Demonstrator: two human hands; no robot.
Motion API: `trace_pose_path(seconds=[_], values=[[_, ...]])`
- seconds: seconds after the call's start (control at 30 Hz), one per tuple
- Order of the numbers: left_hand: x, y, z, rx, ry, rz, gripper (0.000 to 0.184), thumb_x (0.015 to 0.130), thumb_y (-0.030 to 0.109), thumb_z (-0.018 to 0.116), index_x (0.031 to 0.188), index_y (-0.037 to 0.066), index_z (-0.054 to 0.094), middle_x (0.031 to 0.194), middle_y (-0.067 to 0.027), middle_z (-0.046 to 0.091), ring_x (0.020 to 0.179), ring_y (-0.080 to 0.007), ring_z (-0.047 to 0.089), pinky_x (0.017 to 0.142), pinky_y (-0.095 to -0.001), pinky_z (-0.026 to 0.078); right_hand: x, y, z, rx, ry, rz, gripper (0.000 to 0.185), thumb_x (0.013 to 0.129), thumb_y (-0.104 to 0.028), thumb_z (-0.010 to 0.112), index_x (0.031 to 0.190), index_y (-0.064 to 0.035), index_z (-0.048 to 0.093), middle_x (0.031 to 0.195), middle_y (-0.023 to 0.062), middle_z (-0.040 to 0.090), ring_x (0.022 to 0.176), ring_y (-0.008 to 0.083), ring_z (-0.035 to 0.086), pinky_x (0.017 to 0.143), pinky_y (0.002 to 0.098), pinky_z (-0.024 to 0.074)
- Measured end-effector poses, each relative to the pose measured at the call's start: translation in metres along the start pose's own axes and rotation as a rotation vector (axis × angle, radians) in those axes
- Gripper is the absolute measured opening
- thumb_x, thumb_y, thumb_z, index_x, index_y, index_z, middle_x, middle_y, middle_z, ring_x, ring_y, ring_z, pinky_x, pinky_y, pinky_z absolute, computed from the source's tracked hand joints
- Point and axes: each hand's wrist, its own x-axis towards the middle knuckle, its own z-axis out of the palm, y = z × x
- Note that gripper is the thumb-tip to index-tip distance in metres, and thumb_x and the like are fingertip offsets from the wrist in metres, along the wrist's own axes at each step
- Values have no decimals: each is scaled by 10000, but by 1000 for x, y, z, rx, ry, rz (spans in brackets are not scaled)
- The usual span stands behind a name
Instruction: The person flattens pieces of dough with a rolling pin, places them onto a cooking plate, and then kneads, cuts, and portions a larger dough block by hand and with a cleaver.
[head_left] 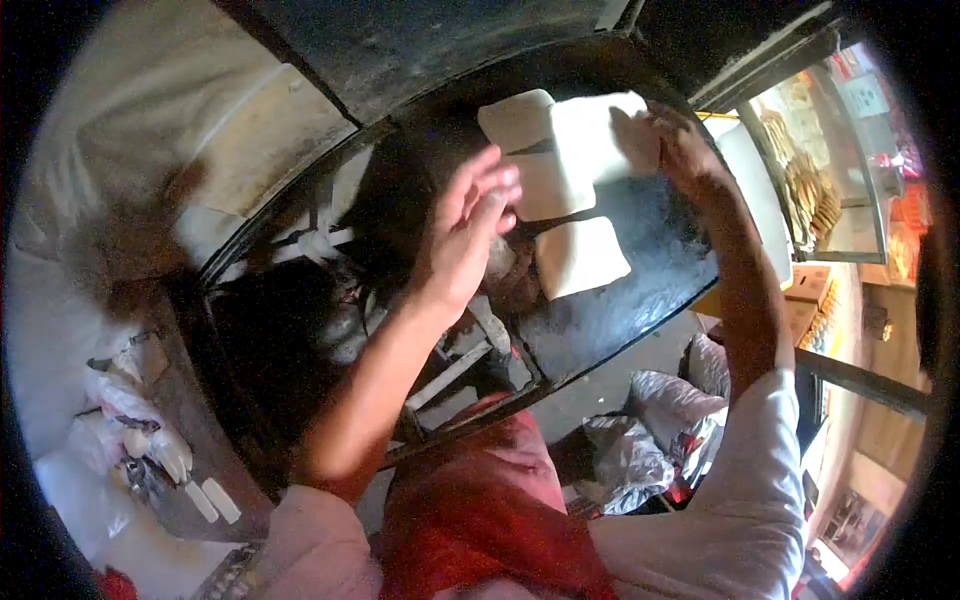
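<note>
Several pale, square flatbreads lie on a dark griddle [650, 260] in front of me. My right hand [685, 155] is at the right edge of the brightest flatbread [590, 130], its fingers closed on that edge; the fingertips are partly shadowed. This piece overlaps the flatbreads beside it, one at the back left [515, 118] and one just below [548, 187]. Another flatbread [582, 258] lies nearer to me, apart from the rest. Over the griddle's left side hovers my left hand [462, 235], fingers loosely bent and apart, holding nothing.
Left of the griddle is an open metal frame [440, 375] over a dark hollow. Silvery plastic bags [635, 460] sit on the floor below right. A glass display case [825, 170] with food stands at right. Cloth and plastic items [140, 430] lie at far left.
</note>
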Motion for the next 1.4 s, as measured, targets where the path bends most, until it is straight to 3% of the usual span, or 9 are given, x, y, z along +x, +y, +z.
trace_pose_path(seconds=[0.17,0.43,0.73,0.8,0.9,1.03,1.23,1.33,1.4], values=[[-79,-84,-72,226,-31,-166,542,1054,390,560,1471,53,478,1286,-114,672,1138,-212,658,966,-364,526,125,201,-141,-502,-83,-501,690,981,-527,588,1382,33,540,1221,129,652,1173,232,572,1053,407,437],[-325,-137,-209,223,607,-439,469,1040,392,597,1362,51,586,1139,-96,710,995,-176,671,884,-338,536,-100,52,185,-204,3,-196,312,1019,-191,633,1230,36,678,1054,85,717,975,160,650,880,334,518],[-661,-138,-503,483,1494,-292,417,1024,335,562,1324,46,586,1112,-105,708,929,-212,681,799,-345,557,-323,192,433,110,-24,-43,613,1003,-565,563,1173,5,710,985,108,736,839,194,681,750,371,562],[-738,-131,-569,488,1641,-417,447,987,345,595,1319,46,585,1143,-121,703,993,-269,679,855,-391,549,-342,212,428,-148,-569,357,737,991,-491,614,1498,9,423,1383,179,607,1247,279,595,1091,451,451],[-832,-195,-654,1009,1765,-427,460,948,348,636,1291,43,608,1143,-141,703,1036,-318,671,903,-426,531,-392,246,468,205,-530,342,286,1019,-245,615,1169,-16,699,999,80,711,880,157,694,749,300,525],[-856,-260,-707,1858,1581,-235,457,890,332,697,1226,26,653,1188,-198,681,1101,-384,646,965,-472,499,-403,190,498,-61,-548,342,255,1015,-199,616,1176,-14,685,1006,77,696,877,142,680,744,304,520],[-775,-115,-617,93,1545,-450,401,894,281,673,1165,-13,653,1298,-267,571,1215,-401,557,951,-482,496,-398,107,556,-839,-672,-286,221,963,-168,687,1103,3,686,910,102,699,857,195,688,751,335,550],[-790,-187,-673,1247,1203,-90,436,1002,227,610,1358,31,453,1229,-117,583,1080,-256,567,954,-406,461,-391,122,574,-761,-630,-451,236,949,-161,709,1116,4,682,929,137,708,853,227,706,743,348,558],[-718,-109,-615,1018,1249,-126,332,989,186,565,1268,13,516,1239,-155,589,1120,-257,567,953,-411,472,-381,140,577,-730,-705,-546,278,946,-154,714,1174,-2,665,981,160,708,879,249,708,758,369,562]])
